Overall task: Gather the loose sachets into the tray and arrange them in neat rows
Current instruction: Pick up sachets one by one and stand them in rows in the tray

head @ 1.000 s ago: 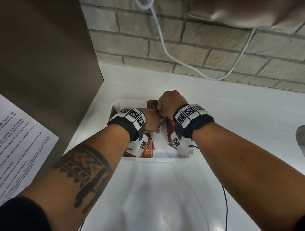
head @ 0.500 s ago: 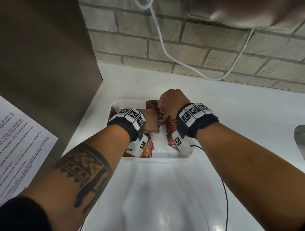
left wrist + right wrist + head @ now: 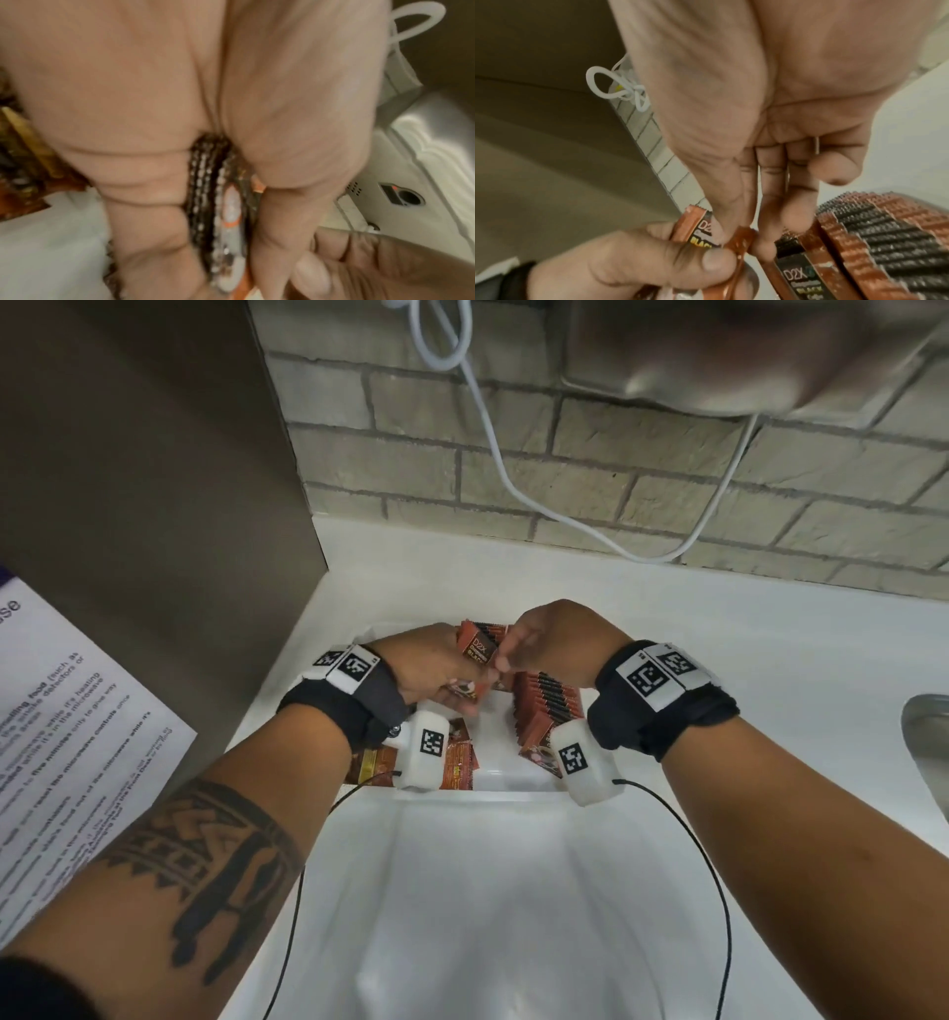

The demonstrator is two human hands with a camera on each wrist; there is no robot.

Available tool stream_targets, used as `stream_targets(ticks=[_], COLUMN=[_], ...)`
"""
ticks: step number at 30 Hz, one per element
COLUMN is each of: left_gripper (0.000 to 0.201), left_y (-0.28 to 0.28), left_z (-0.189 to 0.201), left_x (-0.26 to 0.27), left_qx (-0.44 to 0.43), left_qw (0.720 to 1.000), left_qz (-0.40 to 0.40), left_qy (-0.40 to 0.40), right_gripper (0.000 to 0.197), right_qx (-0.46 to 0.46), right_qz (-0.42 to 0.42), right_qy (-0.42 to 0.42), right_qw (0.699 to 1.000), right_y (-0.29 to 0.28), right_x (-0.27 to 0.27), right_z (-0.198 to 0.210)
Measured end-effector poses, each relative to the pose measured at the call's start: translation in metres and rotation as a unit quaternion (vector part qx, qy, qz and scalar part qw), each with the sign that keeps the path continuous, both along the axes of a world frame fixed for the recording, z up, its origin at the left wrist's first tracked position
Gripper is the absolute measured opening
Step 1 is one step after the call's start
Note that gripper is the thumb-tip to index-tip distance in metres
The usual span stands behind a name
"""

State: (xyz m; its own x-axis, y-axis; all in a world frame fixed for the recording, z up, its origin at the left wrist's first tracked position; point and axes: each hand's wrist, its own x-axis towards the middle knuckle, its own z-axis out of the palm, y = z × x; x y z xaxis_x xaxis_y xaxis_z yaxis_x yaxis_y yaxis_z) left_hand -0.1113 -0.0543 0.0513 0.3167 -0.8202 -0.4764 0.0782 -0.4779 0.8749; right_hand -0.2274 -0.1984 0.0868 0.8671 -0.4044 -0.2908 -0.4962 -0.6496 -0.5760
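Both hands pinch sachet bundle point(image 3: 475, 654) over tray point(image 3: 506, 780): left fingers point(image 3: 464, 708) wrapped, right fingers point(image 3: 506, 660) at top edge.

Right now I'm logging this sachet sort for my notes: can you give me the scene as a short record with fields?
surface: white counter by a brick wall
tray: white tray, on the counter
left hand: left hand grips a bunch of sachets above the tray
right hand: right hand pinches the bunch's top edge
arranged: row of sachets standing on edge, right side of tray
loose: flat sachets at the tray's left
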Motion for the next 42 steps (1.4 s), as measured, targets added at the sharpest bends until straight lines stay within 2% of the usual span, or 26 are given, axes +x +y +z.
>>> stream_targets(ticks=[5, 10, 12, 16, 18, 21, 23, 25, 27, 31, 34, 38, 42], left_gripper=[0.024, 0.034, 0.038, 0.033, 0.034, 0.026, 0.018, 0.026, 0.032, 0.027, 0.028, 0.032, 0.031], left_y=[0.011, 0.019, 0.023, 0.025, 0.026, 0.027, 0.030, 0.029, 0.025, 0.009, -0.003, -0.014, -0.024], left_z=[0.002, 0.005, 0.005, 0.002, -0.003, -0.007, -0.004, -0.002, -0.005, -0.021, -0.028, -0.033, -0.039], left_x=[-0.014, -0.022, -0.024, -0.027, -0.023, -0.014, -0.009, -0.006, -0.005, -0.006, -0.008, -0.009, -0.006], left_qx=[-0.077, -0.111, -0.116, -0.095, -0.066, 0.046, 0.140, 0.198, 0.212, 0.210, 0.194, 0.193, 0.203], left_qw=[0.996, 0.988, 0.987, 0.995, 0.998, 0.991, 0.960, 0.904, 0.868, 0.869, 0.876, 0.873, 0.869], left_qz=[0.022, 0.015, 0.004, 0.007, 0.020, 0.017, -0.012, -0.066, -0.106, -0.178, -0.185, -0.202, -0.204], left_qy=[0.049, 0.108, 0.107, 0.031, -0.010, -0.123, -0.240, -0.374, -0.437, -0.412, -0.400, -0.400, -0.402], right_gripper=[0.009, 0.010, 0.009, 0.002, 0.004, 0.005, 0.009, 0.009, 0.009, 0.016, 0.023, 0.025, 0.023], right_qx=[0.056, 0.088, 0.087, 0.043, 0.015, -0.025, -0.046, -0.059, -0.076, -0.123, -0.172, -0.207, -0.211], right_qz=[-0.038, -0.025, -0.028, -0.024, -0.017, -0.016, -0.016, -0.015, -0.006, 0.024, 0.050, 0.068, 0.070], right_qy=[-0.077, -0.107, -0.121, -0.134, -0.132, -0.119, -0.085, -0.048, -0.020, 0.023, 0.056, 0.078, 0.089], right_qw=[0.995, 0.990, 0.988, 0.990, 0.991, 0.992, 0.995, 0.997, 0.997, 0.992, 0.982, 0.973, 0.971], right_y=[0.006, 0.006, 0.005, 0.003, 0.001, -0.001, -0.002, -0.001, 0.000, 0.003, 0.003, 0.002, 0.000], right_x=[-0.006, -0.010, -0.012, -0.011, -0.009, -0.005, 0.000, 0.005, 0.010, 0.019, 0.028, 0.036, 0.039], right_z=[0.004, 0.013, 0.016, 0.023, 0.025, 0.020, 0.012, 0.002, -0.007, -0.021, -0.026, -0.028, -0.030])
